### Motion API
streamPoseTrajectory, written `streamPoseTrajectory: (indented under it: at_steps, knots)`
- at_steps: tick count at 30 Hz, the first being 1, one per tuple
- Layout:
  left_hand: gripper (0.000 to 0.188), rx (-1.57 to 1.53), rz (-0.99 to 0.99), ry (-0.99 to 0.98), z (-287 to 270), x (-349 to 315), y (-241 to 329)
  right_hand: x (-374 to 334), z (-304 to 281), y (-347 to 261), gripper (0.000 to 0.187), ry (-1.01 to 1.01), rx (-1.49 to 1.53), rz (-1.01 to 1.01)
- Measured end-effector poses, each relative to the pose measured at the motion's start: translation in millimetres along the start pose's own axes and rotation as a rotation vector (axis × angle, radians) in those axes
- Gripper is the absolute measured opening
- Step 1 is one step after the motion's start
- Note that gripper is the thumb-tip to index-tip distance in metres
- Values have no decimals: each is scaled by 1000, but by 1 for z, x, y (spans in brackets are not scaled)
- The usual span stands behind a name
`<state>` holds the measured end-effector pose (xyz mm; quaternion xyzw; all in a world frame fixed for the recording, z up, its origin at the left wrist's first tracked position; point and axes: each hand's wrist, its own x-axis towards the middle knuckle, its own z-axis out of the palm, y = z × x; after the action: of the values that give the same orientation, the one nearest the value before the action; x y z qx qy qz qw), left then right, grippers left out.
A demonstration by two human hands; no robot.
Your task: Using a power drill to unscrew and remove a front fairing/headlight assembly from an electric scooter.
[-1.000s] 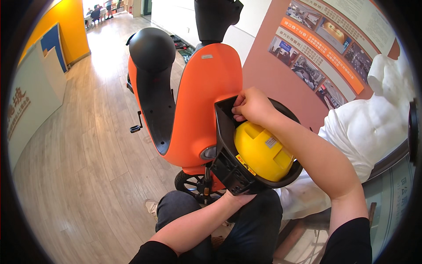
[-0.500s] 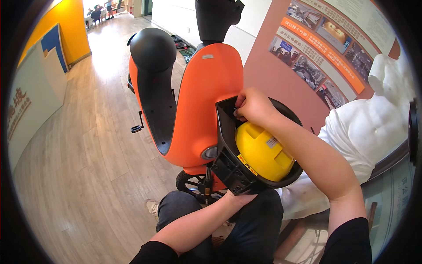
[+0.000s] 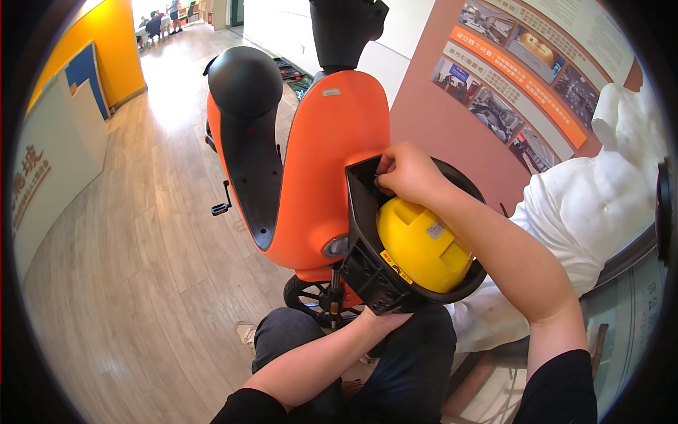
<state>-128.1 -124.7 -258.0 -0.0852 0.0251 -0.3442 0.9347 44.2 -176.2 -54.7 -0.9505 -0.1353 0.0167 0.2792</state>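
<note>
At the front of an orange electric scooter (image 3: pixel 332 141) is a black basket (image 3: pixel 357 233), tilted toward me. A yellow hard hat (image 3: pixel 417 247) lies inside it, dome up. My right hand (image 3: pixel 408 173) reaches over the hat to the basket's scooter-side wall. Its fingers are pinched together there, and what they hold is too small and hidden to name. Against the basket's underside rests my left hand (image 3: pixel 387 320), its fingers out of sight beneath it.
A white torso statue (image 3: pixel 586 191) stands close on my right, before a printed display panel (image 3: pixel 438 127). Behind the scooter's black seat (image 3: pixel 246 81), tools (image 3: pixel 296 81) lie by the wall. A pedal (image 3: pixel 221 209) juts out left; people sit far off.
Both hands keep nearly the same places at the basket. The right hand's fingers have shifted very slightly; the hard hat and scooter look unmoved.
</note>
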Motion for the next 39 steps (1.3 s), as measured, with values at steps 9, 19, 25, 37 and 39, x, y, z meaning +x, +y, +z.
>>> streamPoseTrajectory:
  at_steps: [9,19,25,37,39]
  knots:
    - [35,-60,-8,-21,-7,3,0,-6,2,-9,9,24,152,26]
    - [35,-63,2,-26,-8,5,-2,-9,0,-17,14,70,96,97]
    - [33,-72,-1,-4,-10,6,-4,-9,-2,-15,17,28,93,85]
    - [33,-68,12,10,-12,6,-2,-7,2,-9,10,19,196,52]
    - [33,-66,15,13,-11,9,-5,-7,2,-2,9,31,170,49]
